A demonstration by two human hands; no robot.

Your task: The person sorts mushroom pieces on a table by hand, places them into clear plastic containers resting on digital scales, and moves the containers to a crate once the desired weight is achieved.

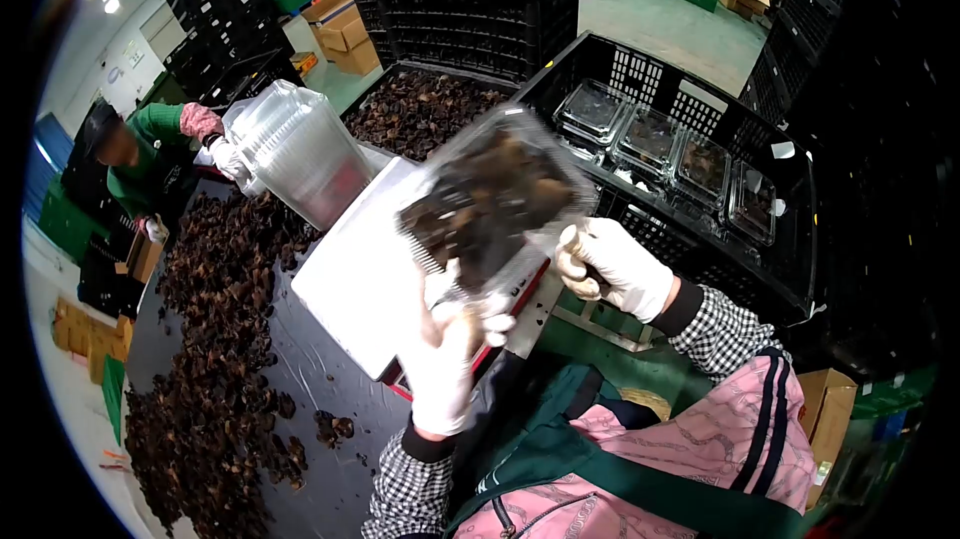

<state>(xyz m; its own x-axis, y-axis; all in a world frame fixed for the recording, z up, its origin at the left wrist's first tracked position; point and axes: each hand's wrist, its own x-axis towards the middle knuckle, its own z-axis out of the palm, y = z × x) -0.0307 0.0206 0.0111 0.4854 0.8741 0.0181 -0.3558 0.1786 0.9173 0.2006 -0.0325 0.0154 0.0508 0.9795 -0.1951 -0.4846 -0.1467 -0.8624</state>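
A clear plastic clamshell box (pixel 497 194) filled with dark brown pieces like dried mushrooms is tilted above a white scale top (pixel 350 284), blurred by motion. My left hand (pixel 450 349), in a white glove, grips its lower edge. At the box's right side is my gloved right hand (pixel 618 267), fingers curled in; something dark shows between them, too small to name. Left of the scale, a heap of the same brown pieces (pixel 215 289) spreads over the grey table (pixel 310 359). A stack of clear empty boxes (pixel 300 154) stands behind the scale.
A black crate (pixel 640 204) at the right holds several filled clear boxes (pixel 700 164). Behind the scale is another crate of brown pieces (pixel 425 109), with stacked black crates (pixel 460 24) beyond. Across the table, a co-worker (pixel 150 154) in green has a gloved hand by the box stack.
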